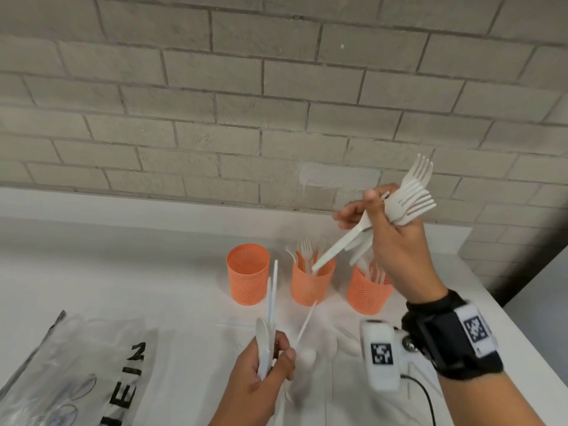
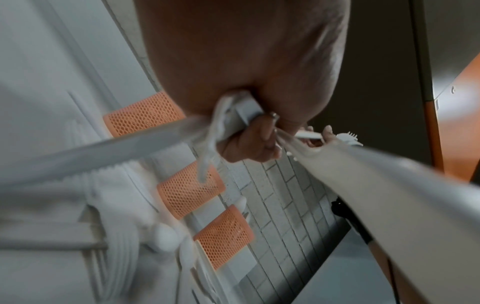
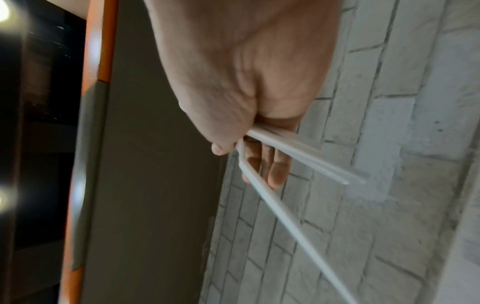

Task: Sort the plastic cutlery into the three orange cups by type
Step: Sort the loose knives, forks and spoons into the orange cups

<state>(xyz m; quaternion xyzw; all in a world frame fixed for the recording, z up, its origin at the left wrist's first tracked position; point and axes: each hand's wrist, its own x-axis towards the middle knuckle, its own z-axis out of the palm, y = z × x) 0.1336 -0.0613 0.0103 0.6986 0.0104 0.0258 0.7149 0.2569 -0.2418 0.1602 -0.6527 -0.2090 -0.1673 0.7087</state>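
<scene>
Three orange mesh cups stand in a row on the white table: the left cup [image 1: 248, 273] looks empty, the middle cup [image 1: 312, 281] holds forks, and the right cup [image 1: 368, 290] holds white cutlery. My right hand [image 1: 368, 216] is raised above the middle and right cups and grips a bundle of white forks [image 1: 412, 198], tines up, handles slanting down toward the middle cup. The right wrist view shows those handles [image 3: 298, 156] in the right hand [image 3: 259, 160]. My left hand [image 1: 276, 355] grips several white knives [image 1: 272, 299] upright in front of the cups. One serrated knife [image 2: 103, 152] shows in the left wrist view.
Loose white cutlery [image 1: 310, 348] lies in a pile on the table between my hands. A clear plastic bag [image 1: 76, 364] with black letters lies at the front left. A grey brick wall [image 1: 276, 103] rises just behind the table, whose right edge [image 1: 479, 290] is near the right cup.
</scene>
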